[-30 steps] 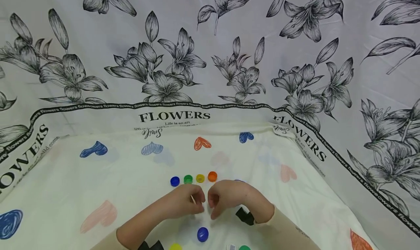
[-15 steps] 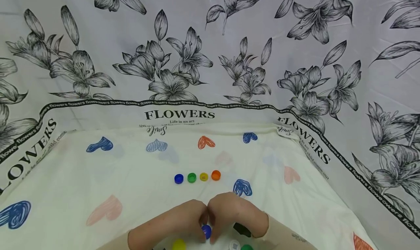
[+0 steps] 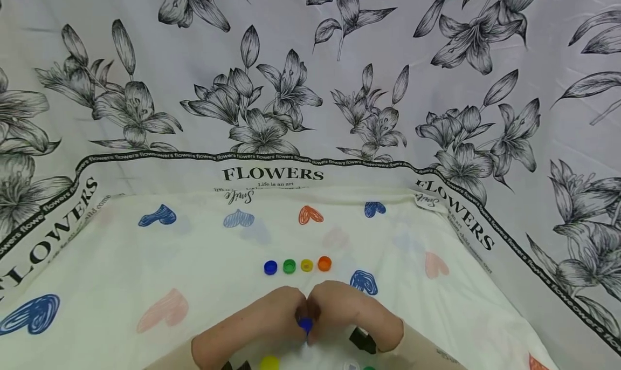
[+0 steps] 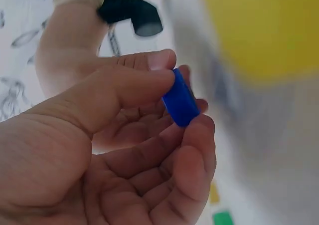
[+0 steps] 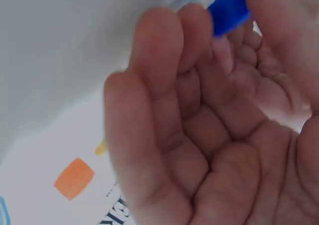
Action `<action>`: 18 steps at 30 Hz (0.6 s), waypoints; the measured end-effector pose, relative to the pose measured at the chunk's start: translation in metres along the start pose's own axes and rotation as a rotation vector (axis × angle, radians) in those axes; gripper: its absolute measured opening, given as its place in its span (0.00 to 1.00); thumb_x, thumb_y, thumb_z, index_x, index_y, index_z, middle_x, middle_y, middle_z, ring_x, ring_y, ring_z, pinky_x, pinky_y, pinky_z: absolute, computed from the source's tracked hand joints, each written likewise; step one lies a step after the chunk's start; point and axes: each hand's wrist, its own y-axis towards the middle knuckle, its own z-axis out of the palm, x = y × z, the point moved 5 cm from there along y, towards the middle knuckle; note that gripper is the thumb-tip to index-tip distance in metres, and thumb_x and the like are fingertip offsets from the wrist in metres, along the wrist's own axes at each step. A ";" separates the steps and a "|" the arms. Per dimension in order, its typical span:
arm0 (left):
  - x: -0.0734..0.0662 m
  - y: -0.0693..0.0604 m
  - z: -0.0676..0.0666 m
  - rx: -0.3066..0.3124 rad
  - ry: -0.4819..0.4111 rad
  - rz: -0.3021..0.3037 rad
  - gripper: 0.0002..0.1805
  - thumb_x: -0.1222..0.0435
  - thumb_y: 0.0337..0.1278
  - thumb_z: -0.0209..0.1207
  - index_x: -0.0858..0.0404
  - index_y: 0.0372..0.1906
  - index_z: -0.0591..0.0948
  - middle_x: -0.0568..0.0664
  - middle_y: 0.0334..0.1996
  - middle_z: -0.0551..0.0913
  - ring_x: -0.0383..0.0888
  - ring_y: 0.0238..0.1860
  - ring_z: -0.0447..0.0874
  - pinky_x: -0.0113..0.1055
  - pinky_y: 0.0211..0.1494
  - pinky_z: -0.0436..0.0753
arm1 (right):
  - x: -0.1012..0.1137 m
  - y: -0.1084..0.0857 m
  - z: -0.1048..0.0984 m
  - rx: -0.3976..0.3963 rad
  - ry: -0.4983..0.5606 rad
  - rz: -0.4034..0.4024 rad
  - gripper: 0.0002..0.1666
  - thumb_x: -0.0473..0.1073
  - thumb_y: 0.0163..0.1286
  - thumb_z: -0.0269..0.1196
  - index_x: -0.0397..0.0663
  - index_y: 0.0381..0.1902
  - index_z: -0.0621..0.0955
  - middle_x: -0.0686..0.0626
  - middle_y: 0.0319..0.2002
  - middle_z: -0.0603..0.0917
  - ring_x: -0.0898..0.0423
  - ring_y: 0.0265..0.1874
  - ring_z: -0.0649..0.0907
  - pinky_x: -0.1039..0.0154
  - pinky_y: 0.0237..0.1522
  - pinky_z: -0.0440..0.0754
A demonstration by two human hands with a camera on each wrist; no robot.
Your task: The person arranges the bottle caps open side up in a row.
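Note:
A small blue plastic bottle cap point(image 3: 305, 324) is raised between the two hands in the head view. My left hand point(image 3: 274, 319) pinches it between thumb and fingertips, and the left wrist view shows the cap point(image 4: 180, 101) tilted on its edge. My right hand point(image 3: 342, 309) grips the same cap from the other side; in the right wrist view the cap point(image 5: 230, 10) lies between thumb and fingertips. The hands touch or nearly touch at the knuckles. Part of the cap is hidden by fingers.
Beyond the hands, a blue cap point(image 3: 270, 267), a green cap point(image 3: 289, 266), a yellow cap point(image 3: 306, 265) and an orange cap point(image 3: 324, 263) stand in a row on the heart-print cloth point(image 3: 218, 262). Nearer lie a yellow round piece point(image 3: 269, 363), a white one point(image 3: 351, 365) and a green one point(image 3: 370, 368).
Both hands came down toward the blue cap lying on the cloth, took hold of it from either side, and raised it slightly. The head view has shifted a little.

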 end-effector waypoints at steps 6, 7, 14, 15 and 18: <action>0.008 -0.015 -0.039 -0.161 -0.067 0.048 0.10 0.64 0.54 0.74 0.64 0.36 0.84 0.45 0.27 0.80 0.44 0.29 0.77 0.37 0.32 0.78 | 0.019 0.008 -0.021 -0.151 0.109 -0.089 0.10 0.37 0.63 0.75 0.47 0.43 0.91 0.62 0.27 0.84 0.64 0.27 0.79 0.70 0.33 0.78; 0.012 -0.019 -0.046 -0.188 -0.088 0.052 0.10 0.65 0.55 0.73 0.64 0.37 0.84 0.46 0.28 0.80 0.44 0.30 0.76 0.37 0.32 0.77 | 0.025 0.013 -0.025 -0.173 0.106 -0.104 0.09 0.36 0.64 0.74 0.46 0.43 0.91 0.61 0.27 0.84 0.64 0.26 0.78 0.70 0.31 0.77; 0.041 -0.034 -0.081 -0.299 -0.233 0.032 0.12 0.66 0.65 0.66 0.70 0.47 0.84 0.49 0.30 0.80 0.44 0.29 0.78 0.39 0.33 0.78 | 0.052 0.054 -0.045 -0.252 0.119 -0.091 0.08 0.36 0.65 0.73 0.45 0.42 0.90 0.58 0.29 0.85 0.61 0.27 0.78 0.67 0.31 0.76; 0.045 -0.033 -0.084 -0.305 -0.241 0.014 0.12 0.66 0.66 0.65 0.70 0.47 0.84 0.49 0.31 0.81 0.44 0.29 0.79 0.39 0.33 0.79 | 0.053 0.059 -0.047 -0.260 0.129 -0.081 0.09 0.36 0.64 0.74 0.44 0.42 0.90 0.57 0.29 0.85 0.60 0.28 0.79 0.66 0.32 0.77; 0.054 -0.032 -0.087 -0.332 -0.241 -0.049 0.11 0.66 0.68 0.63 0.70 0.48 0.85 0.51 0.33 0.84 0.44 0.30 0.81 0.40 0.36 0.81 | 0.053 0.071 -0.049 -0.299 0.137 -0.049 0.09 0.38 0.62 0.76 0.45 0.40 0.88 0.56 0.31 0.85 0.59 0.31 0.81 0.63 0.36 0.80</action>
